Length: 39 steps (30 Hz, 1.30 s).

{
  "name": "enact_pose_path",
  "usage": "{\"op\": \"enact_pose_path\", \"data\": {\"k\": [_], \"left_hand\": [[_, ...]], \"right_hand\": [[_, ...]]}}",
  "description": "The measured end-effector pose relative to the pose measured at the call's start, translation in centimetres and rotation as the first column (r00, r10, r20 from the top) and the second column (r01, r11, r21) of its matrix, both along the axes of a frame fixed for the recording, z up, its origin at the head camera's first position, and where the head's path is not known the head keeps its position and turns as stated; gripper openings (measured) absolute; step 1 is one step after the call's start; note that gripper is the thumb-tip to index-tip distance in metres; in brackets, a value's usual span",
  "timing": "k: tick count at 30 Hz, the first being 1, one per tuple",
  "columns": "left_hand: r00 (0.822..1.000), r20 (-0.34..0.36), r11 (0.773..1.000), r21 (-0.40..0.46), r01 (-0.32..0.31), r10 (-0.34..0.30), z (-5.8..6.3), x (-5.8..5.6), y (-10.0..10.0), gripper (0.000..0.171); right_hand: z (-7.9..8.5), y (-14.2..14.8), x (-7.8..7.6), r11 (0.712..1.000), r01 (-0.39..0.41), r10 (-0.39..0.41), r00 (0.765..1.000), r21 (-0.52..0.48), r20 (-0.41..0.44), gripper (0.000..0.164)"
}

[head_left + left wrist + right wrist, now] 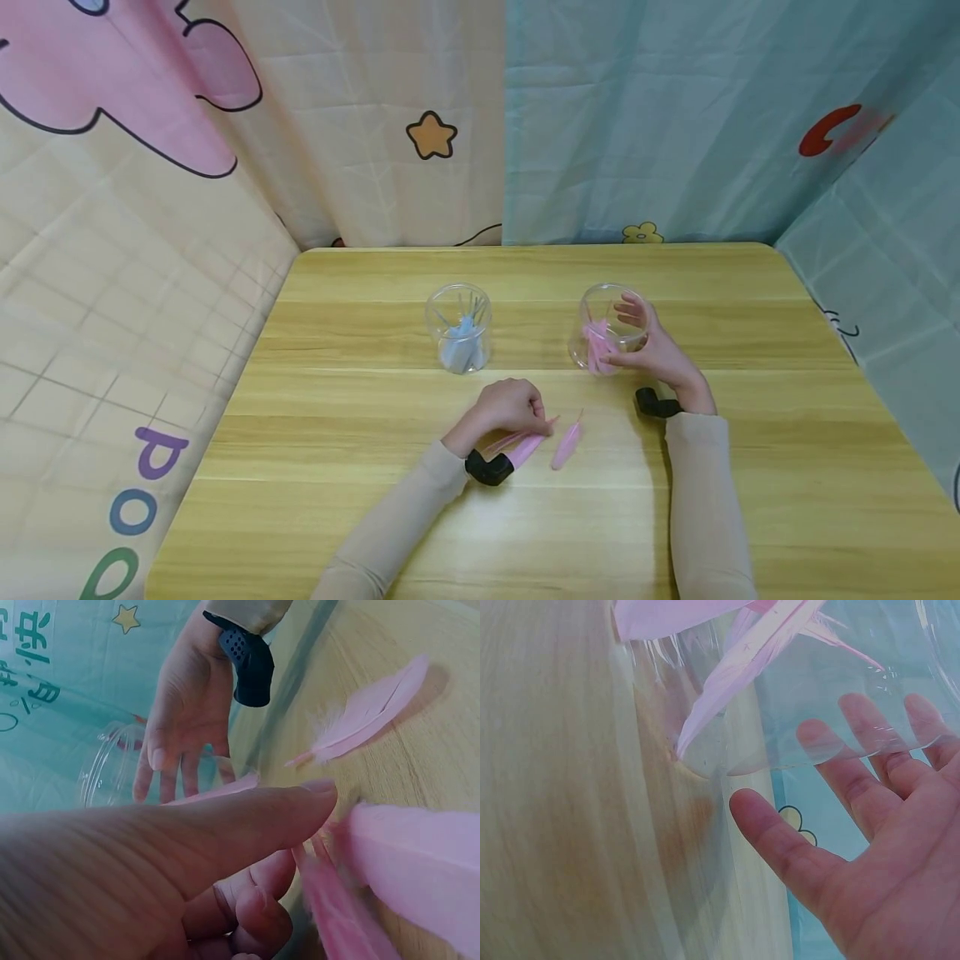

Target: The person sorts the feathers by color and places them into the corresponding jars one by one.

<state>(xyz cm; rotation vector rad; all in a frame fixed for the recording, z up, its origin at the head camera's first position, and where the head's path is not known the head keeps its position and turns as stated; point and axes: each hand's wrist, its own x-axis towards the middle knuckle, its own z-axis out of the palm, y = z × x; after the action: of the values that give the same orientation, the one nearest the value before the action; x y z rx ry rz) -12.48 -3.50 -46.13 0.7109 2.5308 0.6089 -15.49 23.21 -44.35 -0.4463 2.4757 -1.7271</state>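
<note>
My left hand [513, 407] is low over the table at the centre, thumb and fingertips pinching at the quill of a pink feather [527, 448]. More pink feather [345, 911] shows beside those fingertips in the left wrist view. Just to the right, a single pink feather [567, 443] lies on the wood. My right hand [660, 350] is at the right side of a clear glass cup [617, 290], its thumb in front and its spread fingers behind the wall. Inside that cup stand several pink feathers [598, 343].
Another clear glass cup [459, 287], with light blue feathers [462, 343] in it, stands left of the pink one. The wooden table [360, 333] ends at patterned curtains [600, 125] behind. Black wrist devices [489, 468] sit at both cuffs.
</note>
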Motion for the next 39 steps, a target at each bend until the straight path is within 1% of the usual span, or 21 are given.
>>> {"op": "enact_pose_path", "data": {"k": [2,7,11,14,18,25,27,29,33,35,37,39], "left_hand": [[1.0,0.019,1.0,0.023,-0.002,0.002,0.0,-0.1,-0.2,0.024],[0.996,0.088,0.994,0.106,-0.041,0.032,0.0,-0.4,-0.5,0.021],[0.99,0.134,0.978,0.197,-0.074,0.048,0.1,-0.8,-0.7,0.021],[0.982,0.177,0.955,0.275,-0.107,0.059,0.4,-1.2,-0.8,0.021],[0.975,0.208,0.927,0.345,-0.148,0.078,1.0,-1.6,-0.7,0.021],[0.976,0.197,0.879,0.443,-0.177,0.097,2.0,-2.5,0.1,0.021],[0.975,0.2,0.86,0.477,-0.18,0.094,2.3,-2.8,0.3,0.021],[0.973,0.209,0.838,0.512,-0.19,0.093,2.8,-3.1,0.6,0.02],[0.965,0.246,0.771,0.595,-0.227,0.094,3.8,-3.8,1.5,0.019],[0.96,0.259,0.726,0.64,-0.252,0.105,4.5,-4.2,2.1,0.02],[0.957,0.265,0.676,0.685,-0.273,0.118,5.3,-4.6,2.7,0.021],[0.956,0.258,0.621,0.729,-0.289,0.141,6.2,-5.0,3.3,0.022]], "right_hand": [[-0.1,0.0,-0.1,1.0,-0.002,0.002,1.0,-0.001,-0.002,0.097],[-0.3,0.0,-0.1,1.0,-0.006,0.006,1.0,-0.01,-0.002,0.097],[-0.3,-0.1,-0.2,1.0,-0.006,0.006,1.0,-0.018,-0.005,0.096],[-0.2,-0.1,-0.1,1.0,-0.004,0.004,1.0,-0.017,-0.002,0.095],[-0.1,-0.1,-0.1,1.0,-0.002,0.002,1.0,-0.009,0.005,0.095],[0.1,-0.1,0.0,1.0,-0.005,0.005,1.0,-0.008,0.009,0.095],[-0.5,0.1,-0.3,1.0,-0.004,0.004,1.0,-0.01,0.009,0.096],[-1.3,0.5,-0.8,1.0,-0.002,0.002,1.0,-0.009,0.005,0.098],[-3.1,1.2,-1.7,1.0,0.004,-0.004,1.0,-0.009,-0.001,0.101],[-3.0,1.2,-1.7,1.0,0.002,-0.002,1.0,-0.014,0.003,0.101],[-2.7,1.0,-1.5,1.0,-0.001,0.001,1.0,-0.02,0.009,0.1],[-1.9,0.7,-1.1,1.0,-0.007,0.007,1.0,-0.022,0.01,0.1]]}}
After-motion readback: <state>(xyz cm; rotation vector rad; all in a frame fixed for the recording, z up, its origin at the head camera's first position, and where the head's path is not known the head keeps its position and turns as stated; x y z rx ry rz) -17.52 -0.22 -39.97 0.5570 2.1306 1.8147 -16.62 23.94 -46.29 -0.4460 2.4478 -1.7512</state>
